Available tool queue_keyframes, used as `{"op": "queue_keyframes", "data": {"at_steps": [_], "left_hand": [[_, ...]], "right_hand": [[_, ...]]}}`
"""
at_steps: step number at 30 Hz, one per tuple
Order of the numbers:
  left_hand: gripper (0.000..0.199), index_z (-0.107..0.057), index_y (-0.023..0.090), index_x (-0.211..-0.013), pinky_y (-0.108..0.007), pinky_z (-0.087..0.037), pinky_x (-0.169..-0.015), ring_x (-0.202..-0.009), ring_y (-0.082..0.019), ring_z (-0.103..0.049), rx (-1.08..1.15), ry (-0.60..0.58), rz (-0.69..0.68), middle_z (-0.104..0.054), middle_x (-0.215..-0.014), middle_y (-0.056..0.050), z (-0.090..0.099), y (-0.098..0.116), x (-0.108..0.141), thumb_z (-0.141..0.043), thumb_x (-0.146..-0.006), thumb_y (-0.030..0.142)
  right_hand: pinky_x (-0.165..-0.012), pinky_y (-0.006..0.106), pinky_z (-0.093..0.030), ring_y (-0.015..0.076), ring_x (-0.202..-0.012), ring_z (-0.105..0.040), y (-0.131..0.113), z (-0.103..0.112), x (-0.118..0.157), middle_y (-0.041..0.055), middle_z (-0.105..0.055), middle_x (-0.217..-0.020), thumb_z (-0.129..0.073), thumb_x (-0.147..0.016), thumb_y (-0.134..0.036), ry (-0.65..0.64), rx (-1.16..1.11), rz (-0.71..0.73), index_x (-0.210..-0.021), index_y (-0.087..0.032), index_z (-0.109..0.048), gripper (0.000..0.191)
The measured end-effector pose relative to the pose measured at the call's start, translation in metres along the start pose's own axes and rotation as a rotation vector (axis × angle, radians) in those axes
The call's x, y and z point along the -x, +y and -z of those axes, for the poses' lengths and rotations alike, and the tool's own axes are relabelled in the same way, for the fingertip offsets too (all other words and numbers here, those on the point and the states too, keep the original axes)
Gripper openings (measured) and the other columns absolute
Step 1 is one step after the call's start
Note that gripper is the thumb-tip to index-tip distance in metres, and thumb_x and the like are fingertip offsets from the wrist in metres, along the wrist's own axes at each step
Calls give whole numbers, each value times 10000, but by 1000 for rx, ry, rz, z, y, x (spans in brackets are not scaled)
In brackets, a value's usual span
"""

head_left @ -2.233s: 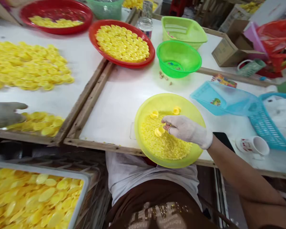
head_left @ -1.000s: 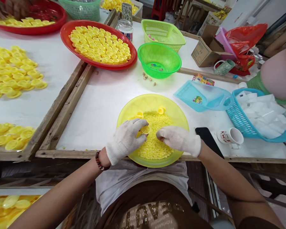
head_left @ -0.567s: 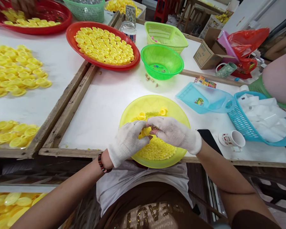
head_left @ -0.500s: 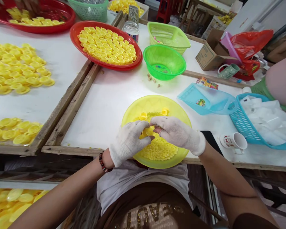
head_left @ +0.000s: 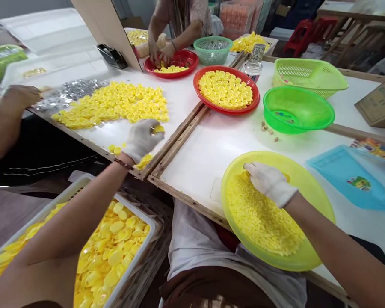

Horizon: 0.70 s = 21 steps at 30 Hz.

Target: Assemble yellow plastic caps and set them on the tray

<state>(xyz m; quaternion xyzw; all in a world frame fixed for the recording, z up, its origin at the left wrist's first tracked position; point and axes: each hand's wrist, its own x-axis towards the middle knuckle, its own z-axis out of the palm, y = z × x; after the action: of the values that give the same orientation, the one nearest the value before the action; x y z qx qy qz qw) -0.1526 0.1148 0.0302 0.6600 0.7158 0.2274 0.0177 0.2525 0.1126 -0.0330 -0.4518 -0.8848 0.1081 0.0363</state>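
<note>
My left hand, in a white fingertip-less glove, is out over the left table near its wooden edge. Its thumb and fingers close on a small yellow plastic cup piece. Several loose yellow cup pieces lie just below it on the white surface. My right hand, gloved alike, hangs over a yellow basin. Its fingers are pinched together near the basin's far left side; what they hold is hidden. Small yellow granule-like pieces fill the basin's near part.
A spread of yellow cup pieces covers the left table. Red tray, green bowl and blue scoop-shaped tray stand around. A crate of yellow parts sits low left. Another person's hands work at the back; a hand is far left.
The view has swung left. My hands, together over the basin before, are now apart: the left has moved out to the left table, the right stays over the basin.
</note>
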Motion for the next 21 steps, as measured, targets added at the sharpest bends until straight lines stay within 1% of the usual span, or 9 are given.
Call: {"op": "queue_keyframes", "data": {"at_steps": [2, 5, 7, 9, 12, 15, 18, 19, 21], "left_hand": [[338, -650, 113, -1087, -307, -475, -877, -840, -131, -496, -74, 15, 127, -630, -908, 9, 12, -46, -15, -566, -939, 405], [356, -653, 104, -1051, -261, -448, -780, -734, -95, -442, -132, -13, 249, -614, -831, 33, 21, -105, -23, -576, -925, 427], [378, -653, 103, -976, -225, -422, -730, -663, -66, -402, -149, -52, 277, -578, -728, 61, 19, -133, -23, -608, -906, 472], [411, -640, 102, -873, -198, -393, -668, -584, -45, -352, -160, -84, 282, -505, -608, 83, 14, -153, -22, -649, -878, 513], [451, -613, 110, -783, -181, -345, -560, -494, -36, -304, -170, -101, 263, -433, -526, 92, 3, -171, -22, -658, -877, 549], [464, -608, 119, -790, -188, -354, -507, -477, -51, -363, -183, -106, 245, -472, -573, 63, -5, -181, -20, -605, -931, 561], [458, -618, 117, -824, -211, -411, -530, -523, -72, -442, -218, -128, 293, -520, -645, 29, -6, -185, -16, -585, -948, 557], [463, -627, 117, -829, -220, -433, -557, -534, -75, -441, -234, -134, 319, -520, -645, 29, -5, -185, -16, -590, -938, 566], [485, -648, 119, -847, -255, -487, -649, -558, -77, -423, -263, -130, 367, -501, -618, 42, 0, -182, -17, -602, -903, 598]], "right_hand": [[-984, 480, -486, 260, -1002, -640, 7, -10, -3, 139, -679, -1012, -346, -845, 9, -11, 83, 14, -1150, -193, -633, 464], [-953, 468, -505, 266, -982, -641, 18, -18, 3, 145, -686, -1025, -365, -892, -61, -13, 191, 65, -1093, -190, -650, 372], [-918, 442, -515, 265, -959, -641, 19, -16, 6, 144, -690, -1013, -388, -895, -92, 0, 173, 86, -1025, -204, -663, 324], [-875, 413, -516, 255, -930, -640, 16, -8, 9, 129, -694, -972, -407, -882, -104, 18, 141, 65, -946, -214, -661, 284], [-794, 377, -498, 234, -859, -638, 5, 11, 17, 94, -690, -898, -436, -892, -180, 70, 94, -39, -892, -212, -637, 204], [-717, 348, -459, 205, -764, -621, -8, 30, 34, 55, -677, -823, -473, -896, -251, 38, 10, -88, -840, -223, -599, 141], [-693, 340, -444, 188, -729, -609, -21, 35, 52, 24, -670, -780, -489, -888, -238, -96, -85, -98, -773, -236, -556, 132], [-708, 345, -452, 191, -744, -615, -24, 34, 57, 25, -678, -796, -489, -892, -235, -132, -111, -94, -783, -236, -560, 130], [-769, 359, -475, 206, -825, -641, -25, 31, 65, 42, -707, -898, -478, -916, -240, -158, -164, -76, -891, -234, -604, 128]]}}
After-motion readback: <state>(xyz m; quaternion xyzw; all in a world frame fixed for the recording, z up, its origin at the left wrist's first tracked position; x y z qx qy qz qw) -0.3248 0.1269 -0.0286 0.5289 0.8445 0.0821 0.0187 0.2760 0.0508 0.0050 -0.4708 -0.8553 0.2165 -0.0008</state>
